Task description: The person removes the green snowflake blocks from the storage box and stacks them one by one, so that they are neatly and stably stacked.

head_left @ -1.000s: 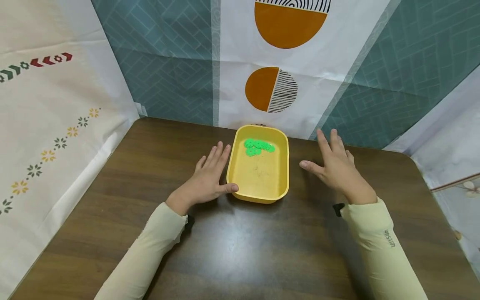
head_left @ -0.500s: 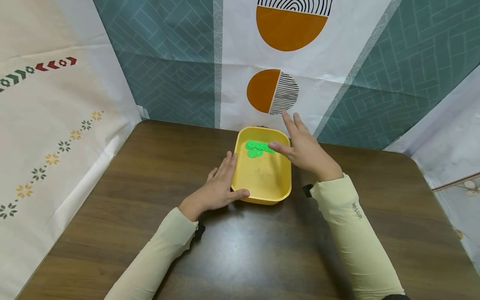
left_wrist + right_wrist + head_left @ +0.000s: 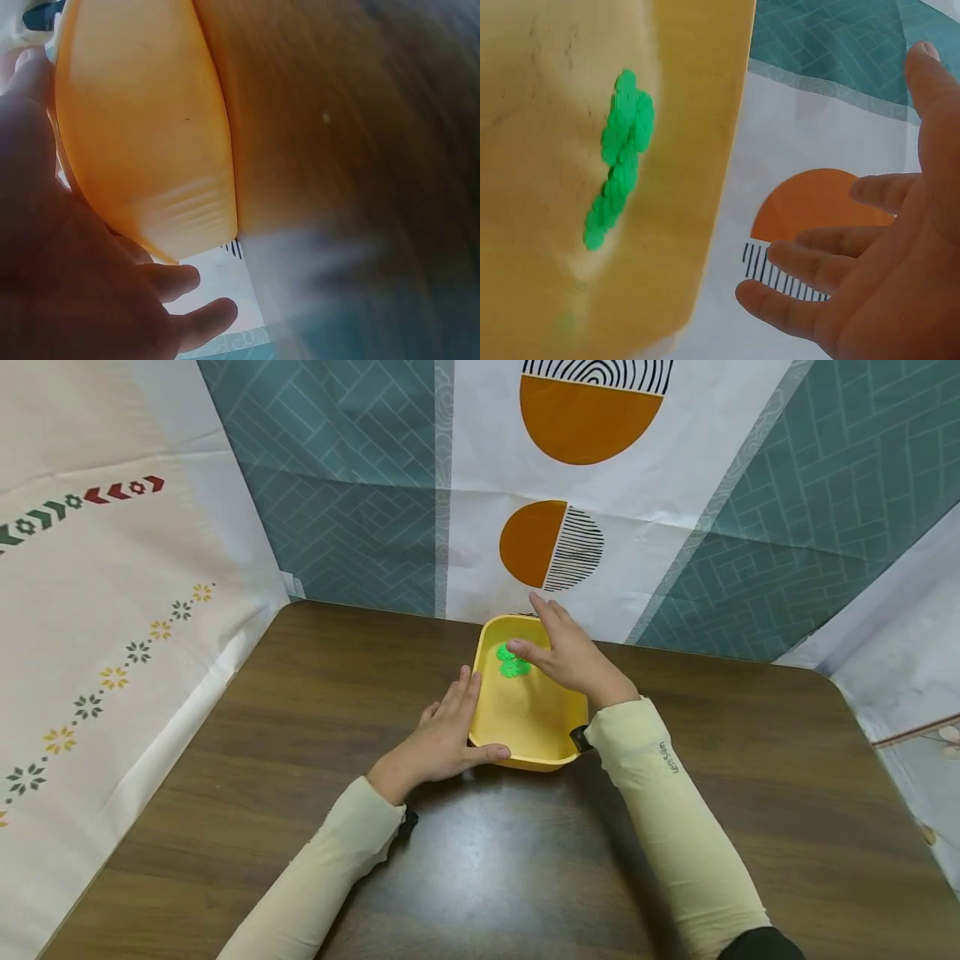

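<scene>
A yellow plastic tub [image 3: 521, 718] stands at the back of the wooden table. Inside, near its far end, lie several green scalloped flat pieces [image 3: 514, 669], partly covered by the right hand in the head view. My left hand [image 3: 442, 739] lies along the tub's left wall with fingers extended and thumb by the near corner; the left wrist view has the hand beside the tub's outer side [image 3: 142, 135]. Over the tub's right half hovers my right hand [image 3: 573, 660], fingers spread and holding nothing. In the right wrist view the green pieces [image 3: 621, 154] sit apart from that hand.
The dark wooden table [image 3: 465, 868] reaches out to both sides and toward me. Close behind the tub hangs a patterned wall sheet [image 3: 480, 552]. A cream cloth [image 3: 97, 652] borders the table on the left, and a pale sheet [image 3: 915, 693] on the right.
My right hand has moved left from beside the tub to above it, now covering some green pieces. The left hand has shifted slightly right along with the tub in view.
</scene>
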Tool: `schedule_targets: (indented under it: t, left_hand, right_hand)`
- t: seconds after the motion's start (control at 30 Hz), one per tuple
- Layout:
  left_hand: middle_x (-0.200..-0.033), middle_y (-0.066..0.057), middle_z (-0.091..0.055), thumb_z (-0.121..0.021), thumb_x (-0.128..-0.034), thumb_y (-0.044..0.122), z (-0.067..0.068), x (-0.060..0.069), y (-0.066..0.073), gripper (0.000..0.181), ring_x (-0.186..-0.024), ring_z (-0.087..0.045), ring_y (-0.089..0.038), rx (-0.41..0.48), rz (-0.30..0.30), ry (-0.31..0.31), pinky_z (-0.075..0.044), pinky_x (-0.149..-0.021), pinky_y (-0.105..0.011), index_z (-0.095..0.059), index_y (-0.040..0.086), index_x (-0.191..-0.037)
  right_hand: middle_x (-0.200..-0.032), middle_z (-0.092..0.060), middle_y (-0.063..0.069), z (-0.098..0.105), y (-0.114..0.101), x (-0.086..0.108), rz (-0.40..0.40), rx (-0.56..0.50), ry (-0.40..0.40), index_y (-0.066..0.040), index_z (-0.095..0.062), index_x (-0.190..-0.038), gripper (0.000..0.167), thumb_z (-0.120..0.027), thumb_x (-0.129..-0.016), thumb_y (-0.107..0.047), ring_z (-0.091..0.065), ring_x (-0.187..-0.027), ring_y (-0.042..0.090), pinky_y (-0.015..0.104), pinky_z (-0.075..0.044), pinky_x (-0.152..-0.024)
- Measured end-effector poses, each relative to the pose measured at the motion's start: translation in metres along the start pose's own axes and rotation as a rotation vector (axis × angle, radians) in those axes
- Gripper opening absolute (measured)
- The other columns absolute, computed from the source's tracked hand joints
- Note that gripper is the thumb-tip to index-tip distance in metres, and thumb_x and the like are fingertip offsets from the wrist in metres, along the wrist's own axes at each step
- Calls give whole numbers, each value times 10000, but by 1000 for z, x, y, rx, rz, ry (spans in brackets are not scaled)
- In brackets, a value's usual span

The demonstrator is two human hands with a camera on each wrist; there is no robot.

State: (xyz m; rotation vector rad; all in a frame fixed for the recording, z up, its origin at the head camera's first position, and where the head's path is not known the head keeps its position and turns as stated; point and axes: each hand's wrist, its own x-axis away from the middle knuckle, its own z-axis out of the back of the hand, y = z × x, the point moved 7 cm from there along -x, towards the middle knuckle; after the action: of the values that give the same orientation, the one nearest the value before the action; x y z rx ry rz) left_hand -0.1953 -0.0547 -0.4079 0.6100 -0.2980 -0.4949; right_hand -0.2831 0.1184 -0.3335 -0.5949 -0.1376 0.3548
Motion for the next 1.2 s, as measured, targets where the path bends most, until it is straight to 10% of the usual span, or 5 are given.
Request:
schedule_targets:
  t: [0.83, 1.2]
  left_hand:
    - [-1663, -92, 171, -568, -900, 723, -5, 0, -1, 1169, -1530, -6, -306, -51, 24, 21, -203, -1127, -630, 106, 82, -1608]
    - [-1672, -110, 147, -629, -915, 641, 0, 0, 2, 1155, -1530, -42, -296, -11, 25, 37, -266, -1088, -663, 110, 88, -1610]
  right_hand:
    - [-1625, -284, 145, -48, 27, -28, -81, -23, 0, -76, -250, -1606, 767, -534, -1031, -496, -271, -1474, 344, 489, -218, -1172]
    - [-1205, -648, 171, -48, 31, -32, -113, 39, 59, -34, -529, -1443, 491, -635, -1022, -262, -599, -1036, 301, 430, -489, -907]
